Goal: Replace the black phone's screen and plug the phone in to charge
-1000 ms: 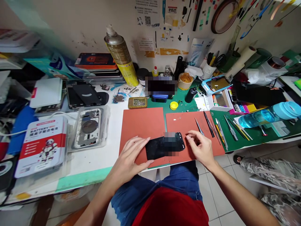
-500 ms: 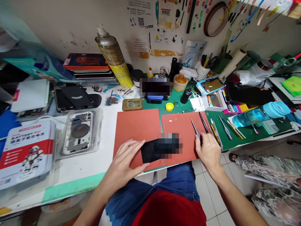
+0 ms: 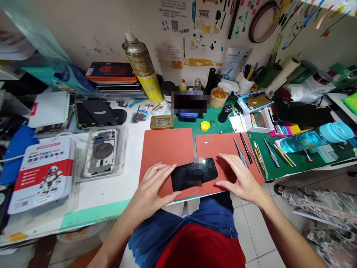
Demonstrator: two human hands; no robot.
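A black phone (image 3: 184,176) lies flat across the seam of two red-brown mats (image 3: 167,149) at the desk's front edge. My left hand (image 3: 153,184) rests on the left mat with spread fingers touching the phone's left end. My right hand (image 3: 240,178) is open just right of the phone, fingers stretched toward its right end, holding nothing. Metal tweezers (image 3: 240,152) and several thin tools (image 3: 258,154) lie on the mat and green cutting mat beside that hand.
A phone frame in a clear tray (image 3: 102,150) and a red-white box (image 3: 41,173) sit at left. A spray can (image 3: 142,67), a small tin (image 3: 161,122) and a yellow cap (image 3: 205,125) stand behind. A blue bottle (image 3: 318,137) lies at right. Another person's legs (image 3: 320,201) are at lower right.
My right hand went to the tweezers half a second ago, then came back empty beside the phone's right end. My left hand stayed on the phone.
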